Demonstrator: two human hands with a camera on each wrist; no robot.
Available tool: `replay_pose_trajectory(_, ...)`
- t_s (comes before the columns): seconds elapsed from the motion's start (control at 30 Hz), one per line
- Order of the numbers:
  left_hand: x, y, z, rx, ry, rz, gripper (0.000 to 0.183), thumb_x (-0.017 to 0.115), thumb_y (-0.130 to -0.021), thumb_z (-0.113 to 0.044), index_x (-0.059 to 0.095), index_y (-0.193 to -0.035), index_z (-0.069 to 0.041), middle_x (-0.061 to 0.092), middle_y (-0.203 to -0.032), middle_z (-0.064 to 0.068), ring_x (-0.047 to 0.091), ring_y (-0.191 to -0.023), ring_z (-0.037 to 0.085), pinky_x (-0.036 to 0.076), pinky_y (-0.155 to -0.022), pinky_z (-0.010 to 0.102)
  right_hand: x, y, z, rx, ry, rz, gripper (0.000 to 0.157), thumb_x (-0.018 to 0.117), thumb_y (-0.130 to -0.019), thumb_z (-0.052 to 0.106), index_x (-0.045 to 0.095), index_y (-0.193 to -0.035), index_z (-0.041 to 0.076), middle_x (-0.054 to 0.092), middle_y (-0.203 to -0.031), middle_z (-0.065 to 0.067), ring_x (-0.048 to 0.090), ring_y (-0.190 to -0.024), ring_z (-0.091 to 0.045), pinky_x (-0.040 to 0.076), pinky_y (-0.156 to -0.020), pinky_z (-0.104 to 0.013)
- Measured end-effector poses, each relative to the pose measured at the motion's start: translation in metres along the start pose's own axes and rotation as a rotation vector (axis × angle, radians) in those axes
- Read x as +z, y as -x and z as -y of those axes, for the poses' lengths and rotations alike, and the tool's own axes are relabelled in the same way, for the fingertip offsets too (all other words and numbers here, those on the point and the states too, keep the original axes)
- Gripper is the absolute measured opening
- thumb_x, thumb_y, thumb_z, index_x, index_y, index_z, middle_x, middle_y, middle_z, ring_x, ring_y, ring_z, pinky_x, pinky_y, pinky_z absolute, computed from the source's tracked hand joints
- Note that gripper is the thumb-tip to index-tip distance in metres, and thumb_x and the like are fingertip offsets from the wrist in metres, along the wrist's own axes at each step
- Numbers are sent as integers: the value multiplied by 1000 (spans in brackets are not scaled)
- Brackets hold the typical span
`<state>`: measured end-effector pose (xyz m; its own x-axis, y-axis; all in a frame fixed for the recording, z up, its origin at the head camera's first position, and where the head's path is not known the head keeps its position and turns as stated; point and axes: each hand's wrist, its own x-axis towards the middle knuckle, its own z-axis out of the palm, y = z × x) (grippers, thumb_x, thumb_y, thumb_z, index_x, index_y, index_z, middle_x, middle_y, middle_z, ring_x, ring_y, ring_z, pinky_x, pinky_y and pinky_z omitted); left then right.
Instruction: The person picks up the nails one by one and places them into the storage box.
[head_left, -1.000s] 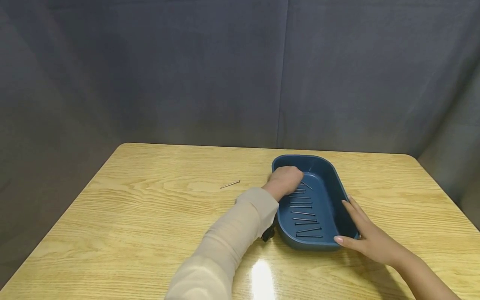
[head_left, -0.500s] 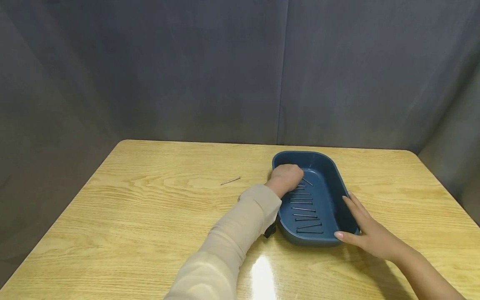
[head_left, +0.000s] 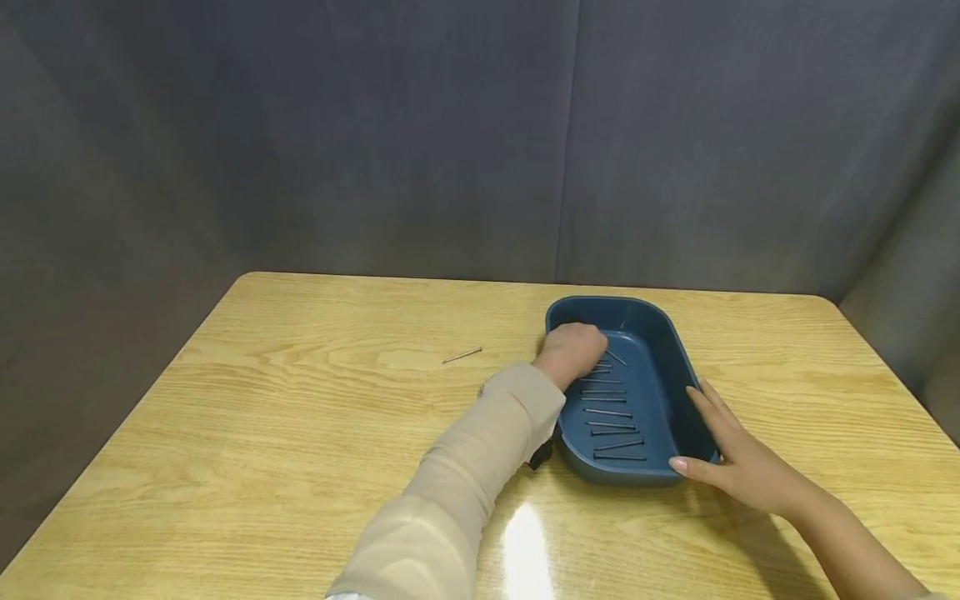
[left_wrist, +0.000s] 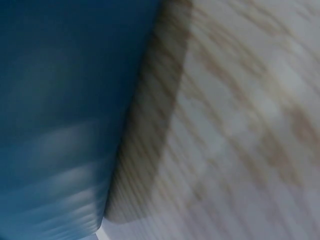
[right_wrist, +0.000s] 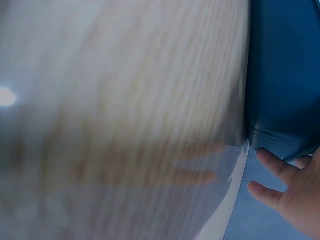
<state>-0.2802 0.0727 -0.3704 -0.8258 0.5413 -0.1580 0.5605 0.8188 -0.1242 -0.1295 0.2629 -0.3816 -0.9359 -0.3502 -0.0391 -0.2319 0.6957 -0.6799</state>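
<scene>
A deep blue plastic tray [head_left: 651, 396] stands on the table, with several thin metal nails [head_left: 608, 412] laid across its floor in a rough row. My left hand [head_left: 573, 346] reaches over the tray's left wall toward the far end. Its fingers point down and are hidden behind the back of the hand, so what they hold does not show. My right hand [head_left: 738, 471] rests at the near right corner, thumb on the rim and extended fingers along the right wall. Only the tray's outer wall [left_wrist: 60, 100] and the table show in the left wrist view.
One loose nail [head_left: 462, 356] lies on the wooden table [head_left: 300, 433] left of the tray. A dark grey curtain [head_left: 412, 150] hangs behind the table. Something black [head_left: 541, 455] under the left sleeve sits close to the tray's left wall.
The whole head view has shifted slightly, with the table and tray sitting a little higher. Both hands stay in nearly the same places at the tray.
</scene>
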Motion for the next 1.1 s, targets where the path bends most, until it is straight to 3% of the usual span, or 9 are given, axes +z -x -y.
replay_pose_trajectory(1.1, 1, -3, 4, 15, -12, -6, 25, 44, -95, -10, 65, -107, -18, 63, -109, -3, 58, -87, 11, 50, -76, 27, -2, -1, 4, 21, 4, 20, 91, 61, -86, 29, -4, -146, 8, -13, -150, -21, -3, -134, -49, 16, -91, -71)
